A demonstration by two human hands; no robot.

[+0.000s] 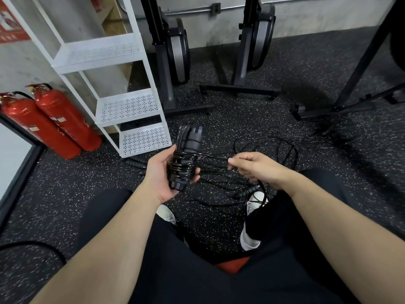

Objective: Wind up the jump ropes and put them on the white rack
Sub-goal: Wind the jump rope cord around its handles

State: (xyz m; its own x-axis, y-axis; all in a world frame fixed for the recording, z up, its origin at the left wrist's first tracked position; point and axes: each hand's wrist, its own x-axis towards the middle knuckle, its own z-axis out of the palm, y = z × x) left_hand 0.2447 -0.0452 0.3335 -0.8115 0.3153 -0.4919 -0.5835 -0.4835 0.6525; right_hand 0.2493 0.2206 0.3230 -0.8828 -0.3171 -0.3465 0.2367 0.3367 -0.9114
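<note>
Jump rope handles (188, 154) bundled together, long axis near upright, top tipped a little away toward the rack, bottom end low in the palm. Black cord (183, 164) wound in several tight turns around the bundle's middle, turns running crosswise to the handles.

Left hand (161, 174) curled round the lower half of the bundle, thumb on the near-left side, fingertips showing on the right side. Clamped on it.

Right hand (255, 166) to the right of the bundle, fingers pinched on the free run of cord; that run stretched roughly level between the two hands. Hands apart, joined only by the cord.

Loose cord (269, 150) in a tangled heap on the speckled floor (65, 194) beyond and below the right hand; probably more than one rope in it, hard to separate. Another black handle (249, 190) lying on the floor beside the white shoe (256, 201). More black handles (137, 162) on the floor at the rack's foot.

White rack (122, 88) up-left of the bundle, perforated shelves stepped, lowest shelf (143, 139) just beyond the handle tops. Two red fire extinguishers (50, 121) leaning left of the rack. Black machine bases (240, 89) behind, well apart from the hands. Bare floor open between rack and cord heap.
</note>
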